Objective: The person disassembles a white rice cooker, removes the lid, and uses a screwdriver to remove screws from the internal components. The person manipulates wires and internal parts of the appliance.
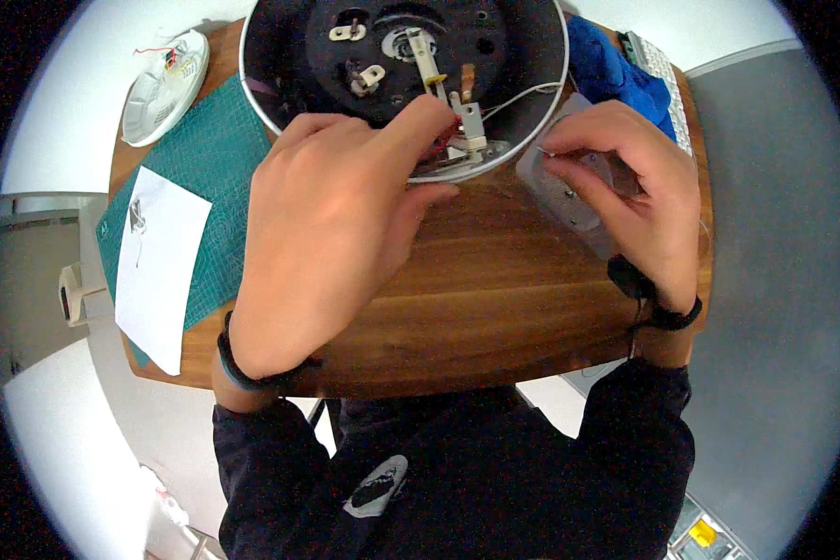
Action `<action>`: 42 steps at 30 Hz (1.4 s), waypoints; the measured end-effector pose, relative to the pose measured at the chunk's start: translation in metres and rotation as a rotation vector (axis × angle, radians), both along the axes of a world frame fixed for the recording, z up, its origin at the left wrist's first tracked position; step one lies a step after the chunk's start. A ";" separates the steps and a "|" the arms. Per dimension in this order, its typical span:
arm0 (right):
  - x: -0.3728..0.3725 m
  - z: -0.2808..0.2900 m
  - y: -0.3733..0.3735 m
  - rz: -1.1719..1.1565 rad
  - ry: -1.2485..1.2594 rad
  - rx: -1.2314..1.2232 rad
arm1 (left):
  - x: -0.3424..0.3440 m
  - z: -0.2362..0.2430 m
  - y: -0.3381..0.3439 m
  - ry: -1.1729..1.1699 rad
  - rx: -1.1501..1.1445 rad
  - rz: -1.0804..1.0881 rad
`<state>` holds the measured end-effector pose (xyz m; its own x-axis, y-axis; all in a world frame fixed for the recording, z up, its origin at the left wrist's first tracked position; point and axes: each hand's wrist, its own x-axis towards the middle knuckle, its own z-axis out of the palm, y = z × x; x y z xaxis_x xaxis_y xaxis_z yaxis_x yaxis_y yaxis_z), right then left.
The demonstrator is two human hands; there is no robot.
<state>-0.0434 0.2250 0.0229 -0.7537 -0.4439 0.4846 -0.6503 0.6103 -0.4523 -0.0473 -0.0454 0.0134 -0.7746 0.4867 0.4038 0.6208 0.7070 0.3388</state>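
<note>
A round black appliance base (303, 42) with a white rim holds a metal switch mechanism (471, 126), pale terminals and wires. My left hand (327, 243) reaches over its front rim beside the mechanism and red wiring, fingers curled, their tips and any grip hidden. My right hand (644, 196), right of the base, pinches a tiny silvery piece (546, 151) between thumb and forefinger, too small to name exactly. Beneath that hand lies a translucent plastic tray (560, 205) with small bits on it.
A green cutting mat (219, 131) bears a white sheet (154, 299) with small wire pieces. On the wooden table (448, 280) also sit a white plastic housing (149, 117) with wires at back left, and a blue cloth (607, 65) beside a white keyboard (667, 84) at back right.
</note>
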 end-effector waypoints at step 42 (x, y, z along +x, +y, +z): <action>-0.057 0.064 -0.047 0.063 -0.618 0.399 | -0.011 -0.016 -0.004 0.063 0.199 -0.082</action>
<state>-0.1005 0.1778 0.0865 -0.8041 -0.5490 -0.2281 -0.3878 0.7751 -0.4988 -0.0586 -0.0497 -0.0023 -0.7059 0.4527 0.5447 0.6978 0.5766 0.4249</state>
